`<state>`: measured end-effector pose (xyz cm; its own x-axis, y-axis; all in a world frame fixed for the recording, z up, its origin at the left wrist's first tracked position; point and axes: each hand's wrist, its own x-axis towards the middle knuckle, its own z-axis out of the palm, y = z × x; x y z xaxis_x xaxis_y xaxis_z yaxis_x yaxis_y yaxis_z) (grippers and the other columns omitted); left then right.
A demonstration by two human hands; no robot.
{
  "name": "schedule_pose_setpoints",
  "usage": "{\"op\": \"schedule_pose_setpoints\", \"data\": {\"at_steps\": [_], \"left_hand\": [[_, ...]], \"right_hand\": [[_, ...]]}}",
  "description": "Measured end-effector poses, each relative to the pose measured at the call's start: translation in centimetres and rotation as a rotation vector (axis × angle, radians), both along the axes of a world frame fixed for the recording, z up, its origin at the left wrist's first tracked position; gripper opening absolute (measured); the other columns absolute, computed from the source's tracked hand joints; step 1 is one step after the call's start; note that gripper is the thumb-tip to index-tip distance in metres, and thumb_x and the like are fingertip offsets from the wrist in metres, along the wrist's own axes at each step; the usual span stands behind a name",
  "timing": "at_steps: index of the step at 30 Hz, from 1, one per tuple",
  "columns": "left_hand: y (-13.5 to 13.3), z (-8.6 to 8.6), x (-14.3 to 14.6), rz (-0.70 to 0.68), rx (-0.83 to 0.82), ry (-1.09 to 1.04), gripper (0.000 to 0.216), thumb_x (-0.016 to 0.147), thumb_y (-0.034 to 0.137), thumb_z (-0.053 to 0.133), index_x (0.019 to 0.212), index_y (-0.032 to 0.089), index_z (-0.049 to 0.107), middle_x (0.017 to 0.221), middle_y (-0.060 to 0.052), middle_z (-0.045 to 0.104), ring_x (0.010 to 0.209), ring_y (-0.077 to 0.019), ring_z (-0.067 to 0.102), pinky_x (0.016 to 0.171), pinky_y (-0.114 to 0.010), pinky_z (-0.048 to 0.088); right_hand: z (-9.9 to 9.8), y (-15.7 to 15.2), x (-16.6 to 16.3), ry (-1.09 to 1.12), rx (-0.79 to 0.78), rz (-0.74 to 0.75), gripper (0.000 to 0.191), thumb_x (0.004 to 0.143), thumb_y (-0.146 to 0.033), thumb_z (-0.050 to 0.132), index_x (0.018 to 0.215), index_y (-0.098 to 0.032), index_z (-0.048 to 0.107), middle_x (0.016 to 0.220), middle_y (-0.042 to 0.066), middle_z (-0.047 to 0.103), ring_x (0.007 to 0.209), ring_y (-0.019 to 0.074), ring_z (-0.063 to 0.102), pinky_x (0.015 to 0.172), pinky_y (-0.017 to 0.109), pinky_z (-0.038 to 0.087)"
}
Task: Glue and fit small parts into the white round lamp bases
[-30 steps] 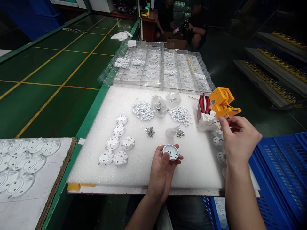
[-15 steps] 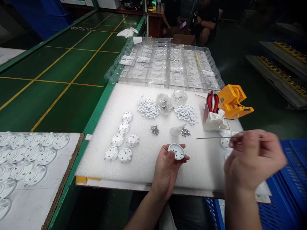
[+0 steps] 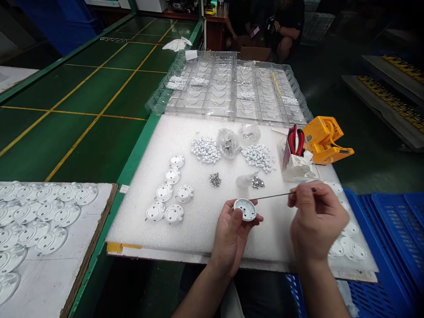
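Observation:
My left hand grips a round white plastic housing, its hollow side with small holes turned up toward me. In my right hand is a thin dark metal rod, pinched between thumb and fingers. The rod points left, its tip by the far right rim of the housing; whether they touch I cannot tell. Just beyond stand a translucent squeeze bottle and a small heap of metal parts. Another metal heap lies to the left.
White foam covers the table, with several housings at left and right. Behind are piles of small white parts, plastic bags, red pliers, an orange tape dispenser and clear trays. Blue crates stand right.
My right hand has moved left with the rod, bringing its tip to the housing's rim. My left hand holds the housing in nearly the same place.

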<state>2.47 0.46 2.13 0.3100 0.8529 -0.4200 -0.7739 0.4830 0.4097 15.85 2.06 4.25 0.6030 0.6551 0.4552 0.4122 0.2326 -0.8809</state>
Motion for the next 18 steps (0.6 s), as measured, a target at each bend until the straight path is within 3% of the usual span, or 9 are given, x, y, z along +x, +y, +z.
{"op": "schedule_pose_setpoints", "data": {"at_steps": [5,8,14,18], "left_hand": [[0.0,-0.2,-0.1,-0.008,-0.004,0.001,0.045,0.074,0.047,0.09,0.095,0.014,0.069,0.105,-0.008,0.077,0.077,-0.0132,0.072,0.081,-0.027,0.056],[0.1,-0.2,0.0,-0.004,-0.011,0.004,0.045,0.073,0.047,0.091,0.094,0.014,0.068,0.105,-0.008,0.077,0.077,-0.0131,0.072,0.081,-0.027,0.056],[0.0,0.0,0.0,-0.006,-0.018,0.015,0.047,0.072,0.05,0.091,0.093,0.015,0.069,0.106,-0.01,0.077,0.076,-0.0138,0.071,0.08,-0.028,0.056],[0.0,-0.1,0.0,-0.008,-0.016,0.014,0.045,0.075,0.05,0.089,0.095,0.014,0.07,0.108,-0.011,0.077,0.077,-0.014,0.071,0.082,-0.029,0.056]], "right_hand": [[0.8,0.5,4.5,-0.051,0.199,-0.311,0.025,0.086,-0.036,0.075,0.074,-0.026,0.055,0.065,-0.003,0.051,0.053,0.0159,0.048,0.052,0.035,0.038],[0.8,0.7,7.2,-0.132,0.172,-0.413,0.02,0.087,-0.036,0.072,0.079,-0.028,0.056,0.073,0.0,0.054,0.059,0.0196,0.053,0.058,0.039,0.041],[1.4,0.5,8.1,-0.458,-0.072,-0.368,0.009,0.09,-0.042,0.071,0.092,-0.033,0.072,0.089,0.005,0.058,0.078,0.0282,0.059,0.066,0.044,0.042],[2.7,0.0,5.8,-0.504,-0.162,-0.154,0.032,0.094,-0.044,0.067,0.126,-0.043,0.07,0.097,0.006,0.053,0.074,0.0227,0.053,0.06,0.039,0.04]]}}
